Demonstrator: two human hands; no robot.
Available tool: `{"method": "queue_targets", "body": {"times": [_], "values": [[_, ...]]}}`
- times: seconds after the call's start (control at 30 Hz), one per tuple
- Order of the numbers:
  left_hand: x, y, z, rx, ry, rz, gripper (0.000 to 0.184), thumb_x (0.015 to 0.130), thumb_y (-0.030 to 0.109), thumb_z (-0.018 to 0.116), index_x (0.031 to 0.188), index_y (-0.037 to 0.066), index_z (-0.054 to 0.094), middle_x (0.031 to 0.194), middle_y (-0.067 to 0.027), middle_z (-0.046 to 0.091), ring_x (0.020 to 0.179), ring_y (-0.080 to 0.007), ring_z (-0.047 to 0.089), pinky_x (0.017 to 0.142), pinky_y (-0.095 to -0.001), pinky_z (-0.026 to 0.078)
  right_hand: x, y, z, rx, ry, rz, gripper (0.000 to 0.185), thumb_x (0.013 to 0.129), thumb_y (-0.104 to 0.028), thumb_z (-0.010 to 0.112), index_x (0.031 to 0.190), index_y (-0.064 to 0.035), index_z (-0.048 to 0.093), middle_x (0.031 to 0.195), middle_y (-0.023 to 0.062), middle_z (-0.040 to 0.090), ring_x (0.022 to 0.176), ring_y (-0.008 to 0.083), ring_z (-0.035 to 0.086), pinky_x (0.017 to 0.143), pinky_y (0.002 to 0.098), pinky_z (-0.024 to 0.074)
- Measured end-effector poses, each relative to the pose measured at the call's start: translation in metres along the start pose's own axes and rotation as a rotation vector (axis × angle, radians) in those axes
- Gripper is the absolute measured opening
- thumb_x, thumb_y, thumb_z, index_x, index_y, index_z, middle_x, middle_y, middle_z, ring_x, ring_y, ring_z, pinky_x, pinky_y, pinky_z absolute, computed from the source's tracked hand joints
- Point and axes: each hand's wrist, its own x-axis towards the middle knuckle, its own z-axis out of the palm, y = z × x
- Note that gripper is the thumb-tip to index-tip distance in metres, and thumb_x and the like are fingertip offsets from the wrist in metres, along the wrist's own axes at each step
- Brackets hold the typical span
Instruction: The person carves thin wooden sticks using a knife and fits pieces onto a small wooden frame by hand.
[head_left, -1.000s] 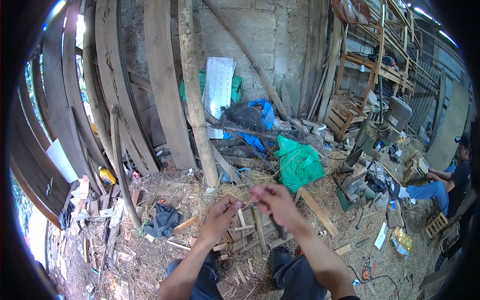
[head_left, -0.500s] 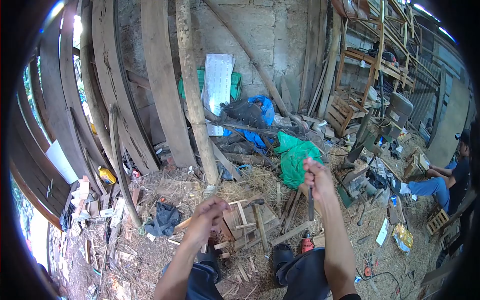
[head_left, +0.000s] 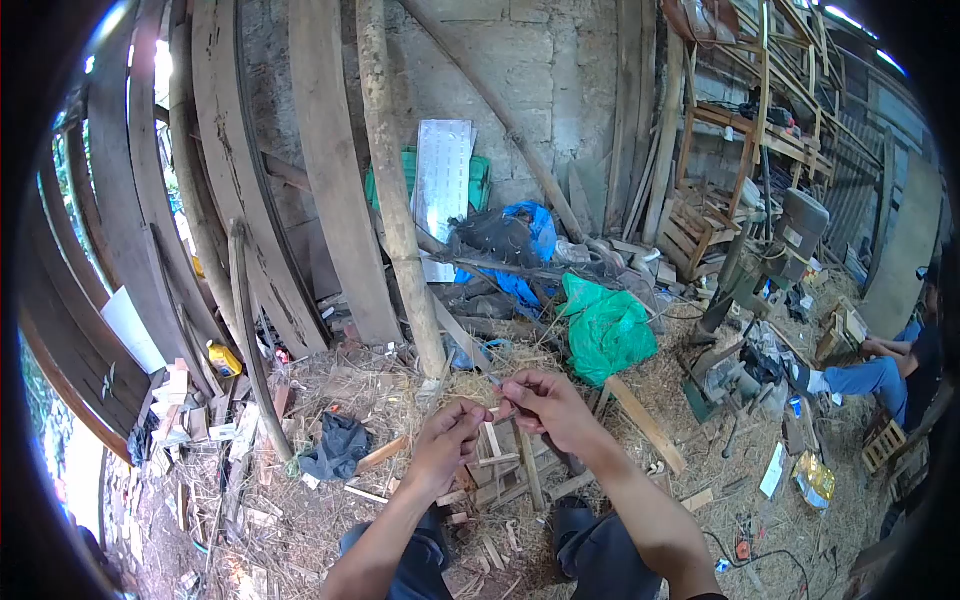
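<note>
My left hand [head_left: 450,445] is closed in a pinch with its fingertips close to my right hand. A small pale piece seems to be between its fingers, too small to name. My right hand [head_left: 548,408] is closed around a slim knife-like tool [head_left: 492,379], whose pale tip sticks out toward the upper left. The fingers hide most of this tool. Beneath the hands, a wooden hammer handle [head_left: 530,468] stands among pieces of wood, its head hidden by my right hand. A small light wooden frame [head_left: 494,460] shows partly behind my fingers.
A green plastic sheet [head_left: 608,335] lies ahead, beside a loose wooden board [head_left: 645,425]. A dark plastic bag [head_left: 337,447] sits at left. Wood scraps and straw cover the ground. Another person [head_left: 880,375] sits at right. A thin pole [head_left: 395,200] leans against the wall.
My right hand has moved left and down, turning the tool from pointing down to pointing up-left. My left hand has moved right, and both hands are now together. The view has shifted slightly.
</note>
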Motion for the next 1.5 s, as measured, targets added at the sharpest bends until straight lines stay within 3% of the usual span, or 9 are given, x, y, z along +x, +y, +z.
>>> {"method": "queue_targets", "body": {"times": [0.4,0.6,0.77,0.93,1.07,1.17,1.33,1.43,1.5], "values": [[0.0,-0.007,0.007,0.109,-0.012,0.06,0.016,0.096,0.021,0.052,0.093,0.005,0.054,0.061,0.0086,0.03,0.049,-0.0012,0.024,0.044,-0.0189,0.02,0.003,-0.007,-0.016,-0.047,0.116,-0.035,0.015,0.093,-0.013,0.058,0.095,0.0009,0.063,0.072,0.0004,0.059,0.051,0.0038,0.041,0.042,0.0194,0.0296],[-0.004,-0.006,-0.004,0.093,-0.045,0.049,0.016,0.097,0.021,0.051,0.094,0.006,0.057,0.062,0.009,0.034,0.05,-0.0003,0.027,0.045,-0.0191,0.021,0.002,-0.029,-0.054,0.011,0.35,-0.144,0.019,0.093,-0.014,0.056,0.1,0.0028,0.061,0.071,-0.0008,0.056,0.048,0.0034,0.036,0.041,0.0189,0.0241],[-0.003,-0.011,-0.003,0.182,-0.015,0.055,0.016,0.097,0.021,0.051,0.093,0.006,0.057,0.062,0.0087,0.036,0.051,0.0,0.027,0.045,-0.0191,0.021,-0.003,-0.012,-0.035,-0.003,0.279,-0.116,0.02,0.093,-0.015,0.057,0.101,0.0018,0.063,0.072,-0.0004,0.056,0.048,0.0031,0.037,0.041,0.0191,0.0251],[0.0,-0.005,-0.004,0.124,-0.008,0.083,0.016,0.095,0.02,0.054,0.092,0.004,0.056,0.059,0.0087,0.031,0.048,-0.0014,0.024,0.044,-0.0192,0.02,-0.003,0.005,0.002,-0.163,0.004,0.03,0.022,0.091,-0.017,0.06,0.101,0.0022,0.064,0.071,-0.0007,0.056,0.048,0.0036,0.039,0.041,0.0194,0.0278],[-0.002,-0.005,-0.005,0.111,-0.026,0.071,0.016,0.095,0.019,0.053,0.092,0.004,0.056,0.06,0.0087,0.031,0.048,-0.0016,0.024,0.044,-0.0194,0.02,0.0,-0.017,-0.021,0.066,0.267,-0.019,0.021,0.093,-0.017,0.058,0.097,0.0032,0.063,0.07,-0.0022,0.055,0.05,0.0027,0.039,0.042,0.0185,0.0271],[-0.004,-0.005,-0.008,0.14,-0.063,0.054,0.015,0.097,0.019,0.053,0.092,0.005,0.058,0.062,0.0089,0.036,0.052,-0.0003,0.027,0.046,-0.0198,0.02,0.0,-0.022,-0.047,0.153,0.302,-0.082,0.02,0.093,-0.016,0.057,0.098,0.0026,0.062,0.071,-0.0018,0.055,0.05,0.0028,0.038,0.042,0.0183,0.0263],[-0.002,-0.006,-0.008,0.205,-0.042,0.068,0.016,0.097,0.019,0.053,0.093,0.005,0.058,0.064,0.0082,0.04,0.053,-0.0004,0.028,0.047,-0.0203,0.021,-0.009,-0.012,-0.021,0.041,0.077,0.05,0.02,0.094,-0.018,0.057,0.098,0.0005,0.063,0.075,-0.0007,0.057,0.052,0.0035,0.04,0.043,0.0186,0.0266],[-0.001,-0.006,-0.002,0.244,-0.018,0.173,0.016,0.095,0.019,0.054,0.091,0.003,0.057,0.059,0.0088,0.032,0.049,-0.0012,0.027,0.044,-0.0196,0.022,-0.005,-0.009,-0.012,-0.019,0.088,0.066,0.019,0.093,-0.017,0.058,0.098,0.0005,0.063,0.073,-0.0006,0.056,0.052,0.0033,0.041,0.043,0.0183,0.0266],[-0.002,-0.007,-0.004,0.245,-0.03,0.159,0.016,0.096,0.019,0.054,0.092,0.004,0.057,0.063,0.0079,0.038,0.052,-0.0005,0.029,0.046,-0.0195,0.023,0.0,-0.011,-0.031,0.016,0.148,0.035,0.02,0.093,-0.017,0.057,0.099,0.0006,0.062,0.07,-0.0026,0.055,0.051,0.0031,0.039,0.043,0.0187,0.0257]]}}
